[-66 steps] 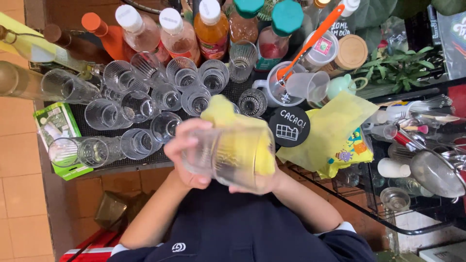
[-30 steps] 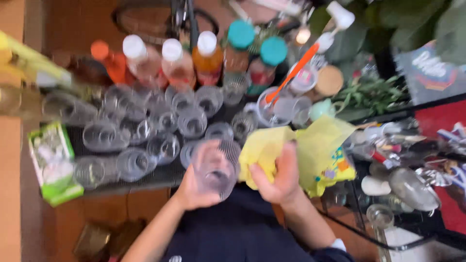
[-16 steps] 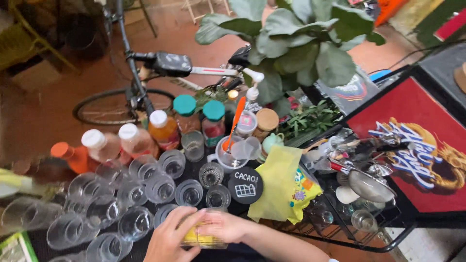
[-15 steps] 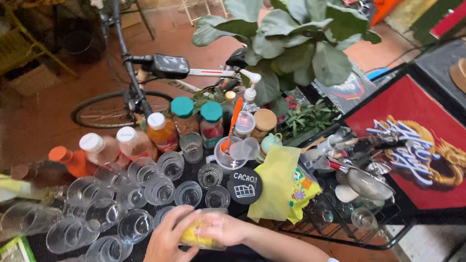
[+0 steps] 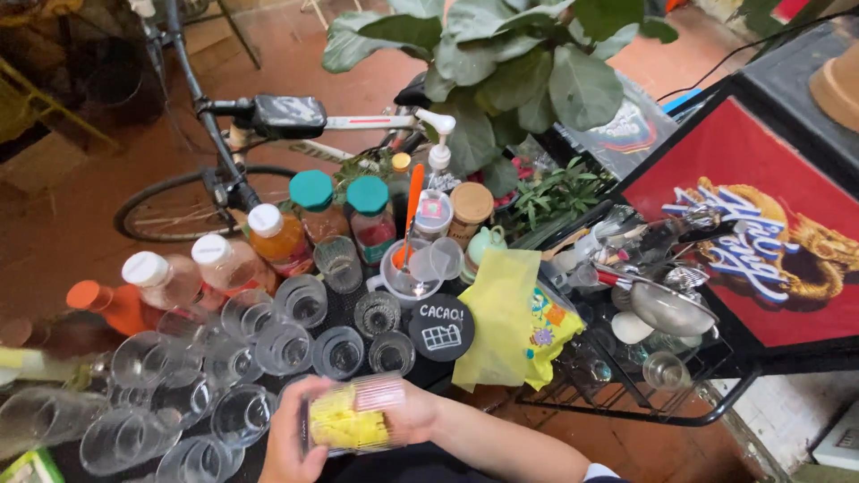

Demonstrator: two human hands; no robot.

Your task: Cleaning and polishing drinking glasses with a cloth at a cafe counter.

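At the bottom centre, the left hand [image 5: 291, 438] and right hand [image 5: 413, 413] wrap a clear ridged plastic cup [image 5: 353, 416] stuffed with a yellow cloth [image 5: 344, 427].

— Where do we look from here?

— We have one view only, from the head camera, looking down and forward over the counter [image 5: 358, 309] of clear glasses [image 5: 302, 300].

— How near are we?

— Close to the hands: the left hand [image 5: 284, 443] and right hand [image 5: 413, 413] sit at the bottom edge, cut off by the frame. Farther out we see the bottles [image 5: 313, 210], then the bicycle [image 5: 259, 134] and the leafy plant [image 5: 501, 63] near the top.

— Any shared ground with another view?

— None; we have this single picture.
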